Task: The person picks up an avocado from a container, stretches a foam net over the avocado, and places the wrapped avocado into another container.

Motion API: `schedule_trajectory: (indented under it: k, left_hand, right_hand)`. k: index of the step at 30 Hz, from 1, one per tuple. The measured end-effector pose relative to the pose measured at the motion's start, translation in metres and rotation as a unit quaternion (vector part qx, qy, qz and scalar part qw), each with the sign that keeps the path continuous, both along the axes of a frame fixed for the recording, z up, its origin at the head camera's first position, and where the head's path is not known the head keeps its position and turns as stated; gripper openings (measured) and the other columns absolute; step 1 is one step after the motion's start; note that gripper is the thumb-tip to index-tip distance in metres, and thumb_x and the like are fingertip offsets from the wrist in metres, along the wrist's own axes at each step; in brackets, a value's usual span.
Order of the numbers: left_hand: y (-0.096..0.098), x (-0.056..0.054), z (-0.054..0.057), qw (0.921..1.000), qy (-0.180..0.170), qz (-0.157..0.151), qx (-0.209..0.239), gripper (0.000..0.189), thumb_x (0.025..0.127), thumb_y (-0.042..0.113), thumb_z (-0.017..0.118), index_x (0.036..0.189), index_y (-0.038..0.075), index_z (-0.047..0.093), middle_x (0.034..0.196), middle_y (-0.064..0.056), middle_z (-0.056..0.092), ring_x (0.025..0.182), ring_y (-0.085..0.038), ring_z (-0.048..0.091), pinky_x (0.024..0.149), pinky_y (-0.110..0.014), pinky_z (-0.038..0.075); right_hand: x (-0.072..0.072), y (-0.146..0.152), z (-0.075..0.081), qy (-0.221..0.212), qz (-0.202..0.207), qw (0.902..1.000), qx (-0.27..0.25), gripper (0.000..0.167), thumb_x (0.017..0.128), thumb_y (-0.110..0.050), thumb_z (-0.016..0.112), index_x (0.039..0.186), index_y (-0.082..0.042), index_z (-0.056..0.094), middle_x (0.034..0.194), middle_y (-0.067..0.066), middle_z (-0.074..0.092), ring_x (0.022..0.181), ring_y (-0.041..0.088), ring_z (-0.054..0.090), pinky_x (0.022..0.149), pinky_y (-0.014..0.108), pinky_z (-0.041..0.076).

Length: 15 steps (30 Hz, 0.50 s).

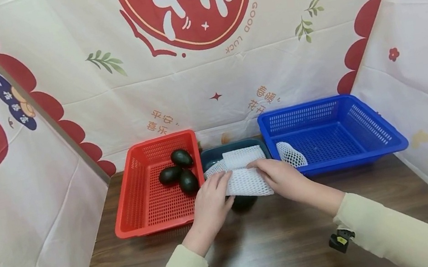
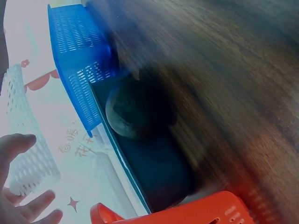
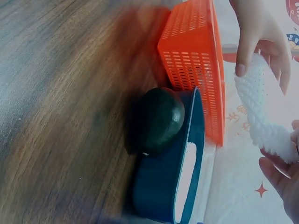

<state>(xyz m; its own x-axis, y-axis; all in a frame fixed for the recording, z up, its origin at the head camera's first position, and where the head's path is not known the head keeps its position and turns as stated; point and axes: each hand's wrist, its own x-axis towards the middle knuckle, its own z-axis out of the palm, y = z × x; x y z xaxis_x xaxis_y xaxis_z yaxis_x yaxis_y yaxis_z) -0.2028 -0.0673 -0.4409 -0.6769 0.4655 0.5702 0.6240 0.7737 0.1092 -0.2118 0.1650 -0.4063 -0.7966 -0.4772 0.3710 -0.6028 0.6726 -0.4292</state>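
A red basket (image 1: 124, 202) holding three dark fruits (image 1: 170, 175) is standing left on the table (image 1: 265, 255), a blue basket (image 1: 338, 162) holding one net (image 1: 292, 155) right, a teal tray (image 3: 159, 196) bearing more nets (image 1: 244, 156) between them; a loose fruit (image 3: 161, 119) is sitting at the tray's near side; the far backdrop (image 1: 206, 79) is reading "GOOD LUCK"; above the tray's near edge, the left grip (image 1: 211, 198) is pinching a white foam net (image 1: 247, 182) at its left end, the right grip (image 1: 280, 176) clamping its right end
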Motion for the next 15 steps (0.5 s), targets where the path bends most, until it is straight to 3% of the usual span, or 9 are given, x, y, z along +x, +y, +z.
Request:
schedule_trajectory:
  k: [7, 11, 15]
  left_hand:
    - [0.001, 0.007, 0.004, 0.9999, -0.010, 0.003, -0.001, 0.044, 0.081, 0.019, 0.080, 0.122, 0.013, 0.065, 0.117, -0.005, 0.064, 0.106, -0.021, 0.062, 0.086, -0.035, 0.053]
    - [0.004, 0.010, 0.007, 0.9999, -0.008, 0.007, 0.000, 0.042, 0.081, 0.019, 0.080, 0.120, 0.013, 0.066, 0.116, -0.005, 0.065, 0.104, -0.020, 0.063, 0.085, -0.034, 0.054]
    - [0.010, 0.012, 0.011, 0.9999, -0.008, 0.009, -0.002, 0.044, 0.081, 0.021, 0.080, 0.122, 0.013, 0.066, 0.116, -0.005, 0.065, 0.104, -0.020, 0.063, 0.086, -0.034, 0.053]
  right_hand:
    - [0.007, 0.001, 0.006, -0.005, 0.004, 0.9987, 0.051, 0.042, 0.096, -0.030, 0.061, 0.131, -0.007, 0.059, 0.127, 0.008, 0.062, 0.120, 0.026, 0.055, 0.100, 0.048, 0.043]
    - [0.011, -0.002, 0.008, 0.063, 0.007, 0.9905, 0.122, 0.067, 0.084, -0.051, 0.070, 0.133, -0.007, 0.057, 0.128, 0.009, 0.060, 0.120, 0.028, 0.054, 0.100, 0.049, 0.042]
    - [0.015, -0.006, 0.006, 0.134, 0.012, 0.9750, 0.177, 0.081, 0.075, -0.058, 0.075, 0.134, -0.006, 0.055, 0.128, 0.012, 0.059, 0.118, 0.031, 0.053, 0.100, 0.050, 0.040]
